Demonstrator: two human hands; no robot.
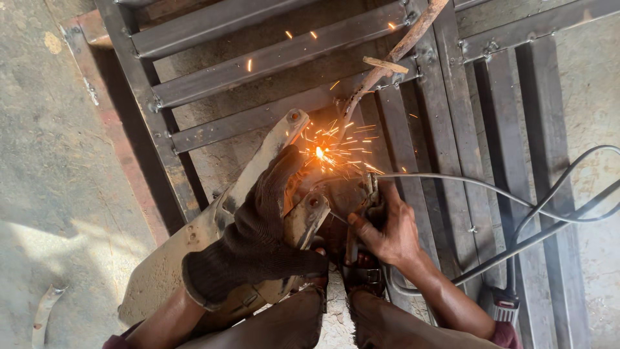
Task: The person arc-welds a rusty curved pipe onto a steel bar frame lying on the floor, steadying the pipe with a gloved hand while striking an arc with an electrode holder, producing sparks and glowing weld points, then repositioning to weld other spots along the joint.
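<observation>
The left hand (pixel 261 242), in a dark brown knitted glove, grips a worn beige metal welding shield (pixel 219 226); its fingers are wrapped closed over the upper edge of this shield. The shield is a long flat piece. Its long axis goes from the lower left, near the person's knees, to the upper right, and its narrow end with a round bolt points toward the bright orange sparks (pixel 321 153).

The bare right hand (pixel 387 229) is closed around a dark metal electrode holder (pixel 361 200), just beside the gloved hand. The holder points upward and a little to the left, toward the same sparks. A grey cable (pixel 491 190) leaves it to the right and curves across the frame.

The sparks are on a frame of dark grey steel tubes (pixel 278 55), which lies flat on the concrete floor (pixel 51 161). Its left bars run from lower left to upper right, and the right bars run nearly vertical in the view. A rusty bent rod (pixel 400 48) lies across the upper bars. I see no containers here.
</observation>
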